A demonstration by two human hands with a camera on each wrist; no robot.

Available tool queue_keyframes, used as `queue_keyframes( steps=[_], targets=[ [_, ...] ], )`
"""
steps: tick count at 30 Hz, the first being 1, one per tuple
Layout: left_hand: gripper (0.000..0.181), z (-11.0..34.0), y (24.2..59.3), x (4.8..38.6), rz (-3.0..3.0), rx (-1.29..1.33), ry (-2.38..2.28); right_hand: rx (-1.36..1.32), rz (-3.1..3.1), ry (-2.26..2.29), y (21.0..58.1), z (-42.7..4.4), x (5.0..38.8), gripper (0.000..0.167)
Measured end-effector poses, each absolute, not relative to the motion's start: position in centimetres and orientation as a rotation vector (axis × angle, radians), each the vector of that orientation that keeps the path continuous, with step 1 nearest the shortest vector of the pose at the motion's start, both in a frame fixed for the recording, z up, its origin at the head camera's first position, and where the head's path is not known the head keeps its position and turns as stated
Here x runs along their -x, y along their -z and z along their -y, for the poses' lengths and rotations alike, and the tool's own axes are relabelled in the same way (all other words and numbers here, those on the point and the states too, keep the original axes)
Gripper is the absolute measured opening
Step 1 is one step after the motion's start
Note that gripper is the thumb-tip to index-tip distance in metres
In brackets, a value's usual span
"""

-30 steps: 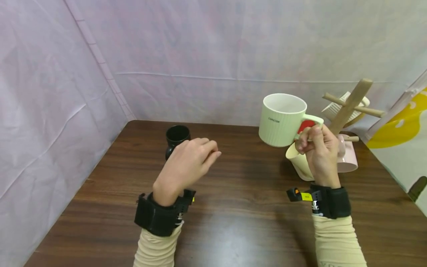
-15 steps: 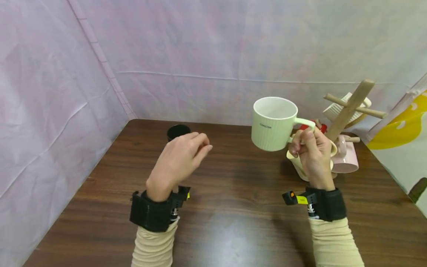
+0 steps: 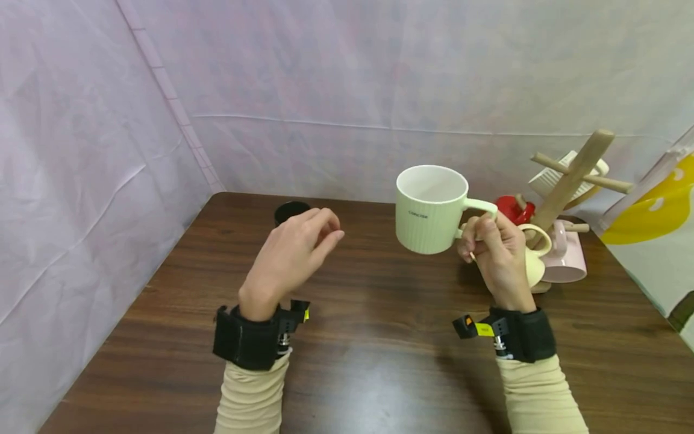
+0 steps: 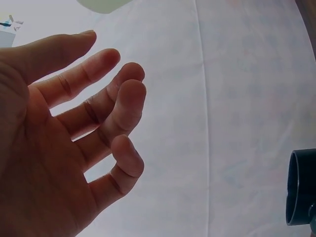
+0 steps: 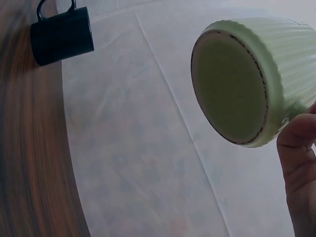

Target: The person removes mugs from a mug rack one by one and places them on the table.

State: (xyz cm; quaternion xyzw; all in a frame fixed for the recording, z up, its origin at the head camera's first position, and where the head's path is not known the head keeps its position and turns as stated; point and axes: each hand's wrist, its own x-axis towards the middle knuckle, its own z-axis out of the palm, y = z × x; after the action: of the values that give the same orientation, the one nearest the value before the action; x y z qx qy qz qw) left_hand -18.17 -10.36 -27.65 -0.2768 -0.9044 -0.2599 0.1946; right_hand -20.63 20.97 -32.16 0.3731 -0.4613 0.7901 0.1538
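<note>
A pale green ribbed mug [image 3: 428, 220] with small lettering hangs upright above the table, its handle pinched by my right hand [image 3: 499, 256]. In the right wrist view the base of this mug [image 5: 229, 89] faces the camera. My left hand [image 3: 287, 259] is raised over the left part of the table, holding nothing; in the left wrist view its fingers [image 4: 131, 101] are loosely bent. Behind it stands a black mug [image 3: 291, 211], mostly hidden by the hand in the head view but showing its side and handle in the right wrist view.
At the right stands a wooden mug tree [image 3: 575, 175] with a white ribbed mug [image 3: 558, 175], a pink mug [image 3: 566, 259] and a red mug [image 3: 512, 210] around it. A cream mug [image 3: 534, 268] is partly behind my right hand. White cloth [image 3: 347, 90] walls the brown table [image 3: 374, 337].
My right hand has carried the green mug leftward and slightly down, away from the mug tree, uncovering more of the red and cream mugs. The left hand has shifted slightly left.
</note>
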Motion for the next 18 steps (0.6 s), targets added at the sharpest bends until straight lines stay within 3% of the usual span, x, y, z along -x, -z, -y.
queue_keyframes(
  steps=[18],
  targets=[
    [0.018,11.1,28.2,19.3,2.598,0.794,0.946,-1.083,1.525,-2.206,32.7,-18.6,20.2,0.03]
  ],
)
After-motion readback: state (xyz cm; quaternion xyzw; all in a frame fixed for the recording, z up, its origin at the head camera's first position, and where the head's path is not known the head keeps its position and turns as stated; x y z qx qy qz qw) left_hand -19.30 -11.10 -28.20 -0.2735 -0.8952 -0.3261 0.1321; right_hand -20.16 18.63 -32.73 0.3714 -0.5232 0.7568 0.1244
